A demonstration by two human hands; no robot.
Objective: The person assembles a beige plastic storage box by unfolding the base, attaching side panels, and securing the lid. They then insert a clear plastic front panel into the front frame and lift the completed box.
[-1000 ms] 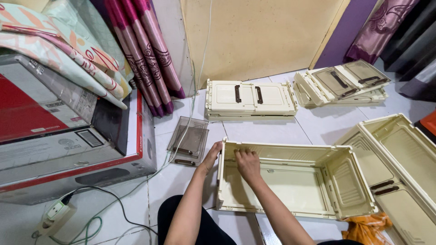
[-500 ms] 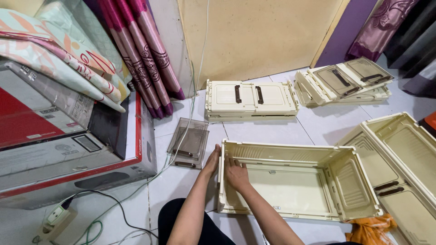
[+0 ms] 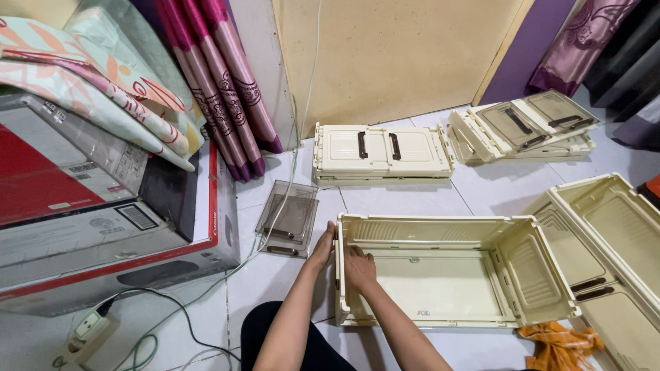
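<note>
Left hand (image 3: 322, 246) flat and open against outer face of left end wall of cream folding crate (image 3: 440, 271) on tiled floor (image 3: 275, 275); right hand (image 3: 359, 266) open, pressed on the same wall's inner face. Step judged: seating end wall upright; next likely needs firm locking pressure. Beyond: smoky clear panels (image 3: 287, 216), folded crate (image 3: 382, 152).

floor: white tiles (image 3: 405, 199) | back: tan board (image 3: 392, 55), purple wall (image 3: 526, 48) | left: magenta curtain (image 3: 220, 82)

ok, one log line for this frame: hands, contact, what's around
left hand: flat on outside of cream crate left wall | right hand: inside, on same wall | nearby: clear panels, folded crate
</note>
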